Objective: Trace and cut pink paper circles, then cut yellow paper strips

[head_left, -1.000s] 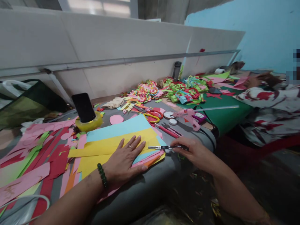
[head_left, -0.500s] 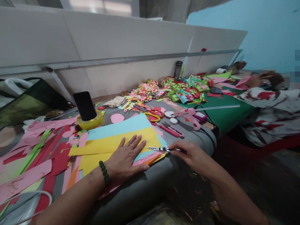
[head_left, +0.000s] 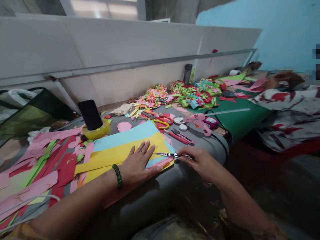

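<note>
My left hand [head_left: 138, 161] lies flat with spread fingers on a stack of coloured paper. It presses on a yellow sheet [head_left: 103, 156], with a light blue sheet [head_left: 120, 136] under that. Pink and orange edges show by the thumb. A ring and a green bead bracelet are on this hand and wrist. My right hand [head_left: 200, 161] is closed round what look like silver scissors [head_left: 168, 154], their handles mostly hidden by the fingers. The slim pointed end lies over the yellow paper, just right of my left fingertips.
A phone [head_left: 90, 115] leans in a yellow tape roll [head_left: 97, 131]. Paper strips [head_left: 46, 156] cover the left side. Behind lie scissors with yellow handles [head_left: 162, 125], a pink glue gun [head_left: 200, 121] and heaped paper pieces [head_left: 155, 96]. Another person's patterned sleeve [head_left: 282, 100] is at right.
The silver tool's tip has shifted slightly left over the yellow paper, close to my left fingers. My left hand still lies flat on the stack. The view has moved a little.
</note>
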Demonstrator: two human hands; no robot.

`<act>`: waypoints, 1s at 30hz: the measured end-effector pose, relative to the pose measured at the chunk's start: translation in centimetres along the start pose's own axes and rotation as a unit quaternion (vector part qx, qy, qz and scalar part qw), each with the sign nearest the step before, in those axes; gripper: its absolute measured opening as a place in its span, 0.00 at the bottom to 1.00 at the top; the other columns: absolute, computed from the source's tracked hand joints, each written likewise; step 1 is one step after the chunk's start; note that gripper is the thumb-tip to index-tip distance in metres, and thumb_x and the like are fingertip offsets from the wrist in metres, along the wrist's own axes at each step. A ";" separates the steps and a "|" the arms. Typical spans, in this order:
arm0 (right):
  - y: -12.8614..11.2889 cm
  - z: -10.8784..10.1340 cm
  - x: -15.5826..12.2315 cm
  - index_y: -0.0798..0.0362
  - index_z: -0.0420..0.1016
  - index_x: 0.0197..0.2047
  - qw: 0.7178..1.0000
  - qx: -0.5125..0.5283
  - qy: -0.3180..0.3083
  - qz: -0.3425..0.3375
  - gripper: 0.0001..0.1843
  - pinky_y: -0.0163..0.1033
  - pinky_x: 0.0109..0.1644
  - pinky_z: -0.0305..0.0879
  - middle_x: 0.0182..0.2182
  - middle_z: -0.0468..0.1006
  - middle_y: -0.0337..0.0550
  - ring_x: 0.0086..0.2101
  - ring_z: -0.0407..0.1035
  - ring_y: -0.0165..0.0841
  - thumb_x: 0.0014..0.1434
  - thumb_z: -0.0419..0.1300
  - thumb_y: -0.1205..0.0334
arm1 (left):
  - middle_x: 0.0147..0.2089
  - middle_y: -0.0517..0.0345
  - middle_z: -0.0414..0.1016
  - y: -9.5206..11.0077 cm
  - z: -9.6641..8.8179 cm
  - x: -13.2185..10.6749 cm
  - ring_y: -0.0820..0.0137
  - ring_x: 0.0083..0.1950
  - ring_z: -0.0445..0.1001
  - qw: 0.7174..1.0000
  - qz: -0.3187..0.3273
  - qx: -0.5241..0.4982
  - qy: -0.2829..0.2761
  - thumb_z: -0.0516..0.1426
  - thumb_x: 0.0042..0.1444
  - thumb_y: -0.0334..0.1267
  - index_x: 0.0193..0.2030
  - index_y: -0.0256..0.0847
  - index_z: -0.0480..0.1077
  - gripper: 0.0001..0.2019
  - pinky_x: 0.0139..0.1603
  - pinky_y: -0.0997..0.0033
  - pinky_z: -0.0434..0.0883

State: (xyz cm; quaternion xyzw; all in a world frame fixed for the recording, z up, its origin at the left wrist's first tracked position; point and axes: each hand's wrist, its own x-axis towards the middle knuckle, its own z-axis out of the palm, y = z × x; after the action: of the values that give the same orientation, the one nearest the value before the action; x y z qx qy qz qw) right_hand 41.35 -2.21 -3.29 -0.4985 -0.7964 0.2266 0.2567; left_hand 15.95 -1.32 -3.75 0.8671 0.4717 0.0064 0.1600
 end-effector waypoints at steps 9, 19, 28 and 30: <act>0.7 0.2 0.0 0.52 0.75 0.38 1.000 -0.002 0.006 -0.009 0.09 0.40 0.43 0.64 0.35 0.78 0.43 0.38 0.70 0.36 0.60 0.55 0.59 | 0.72 0.48 0.31 0.3 0.5 0.2 0.57 0.71 0.29 1.000 -0.013 0.007 0.020 0.38 0.53 0.69 0.70 0.41 0.39 0.44 0.65 0.41 0.36; -0.3 1.2 0.2 0.51 0.75 0.38 1.000 0.016 0.008 -0.012 0.08 0.37 0.40 0.63 0.35 0.78 0.42 0.36 0.70 0.34 0.60 0.55 0.60 | 0.72 0.49 0.31 0.0 -0.9 -0.8 0.58 0.71 0.30 1.000 -0.007 0.006 0.010 0.37 0.56 0.66 0.70 0.42 0.37 0.41 0.65 0.41 0.39; -0.4 1.7 0.8 0.51 0.75 0.38 0.999 -0.021 0.012 -0.034 0.09 0.39 0.41 0.63 0.34 0.76 0.44 0.36 0.69 0.35 0.61 0.55 0.60 | 0.72 0.52 0.32 -3.1 -0.6 -5.1 0.58 0.71 0.33 0.999 -0.021 0.032 0.002 0.40 0.57 0.64 0.70 0.42 0.35 0.40 0.67 0.45 0.38; -0.4 1.8 0.8 0.51 0.76 0.38 0.999 -0.015 0.012 -0.036 0.09 0.39 0.41 0.63 0.34 0.75 0.44 0.36 0.69 0.35 0.61 0.55 0.60 | 0.72 0.53 0.32 -3.0 -0.2 -5.1 0.57 0.71 0.32 0.999 -0.022 0.030 0.013 0.41 0.57 0.64 0.70 0.43 0.35 0.40 0.67 0.44 0.38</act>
State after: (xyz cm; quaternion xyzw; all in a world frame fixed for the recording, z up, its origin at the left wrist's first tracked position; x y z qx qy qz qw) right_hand 39.61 -1.85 -4.28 -0.4755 -0.8142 0.1997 0.2667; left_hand 10.66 -3.92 -3.72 0.8608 0.4927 0.0003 0.1276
